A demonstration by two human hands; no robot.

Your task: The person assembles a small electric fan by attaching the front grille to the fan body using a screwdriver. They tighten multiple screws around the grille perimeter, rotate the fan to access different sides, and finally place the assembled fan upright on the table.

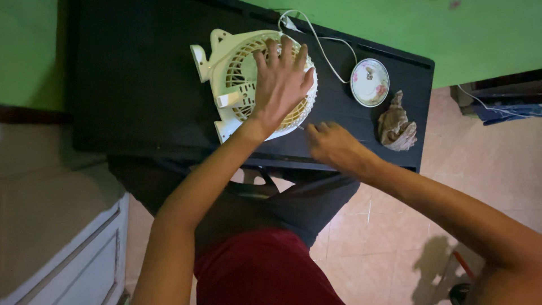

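One black table (141, 85) stands against green wall (440, 28), tiled floor (384, 248) below.

Glossy cream plastic fan (243, 85), matt black table (135, 73), glazed saucer (370, 82), rough crumpled cloth (397, 125).

The left hand (280, 85) lay spread over the grille of a cream fan (248, 85), hiding the centre of the grille and whatever sat behind it. The right hand (333, 144) was blurred at the fingertips, so what they touched on the dark surface (141, 85) could not be made out. The fan's white cord (327, 56) ran partly behind the fan. A small dish (370, 82) held something too small to identify. A crumpled brownish lump (397, 125) beside it was unclear in kind. Both forearms were cut off by the lower edge, and the surface's left end sank into shadow.
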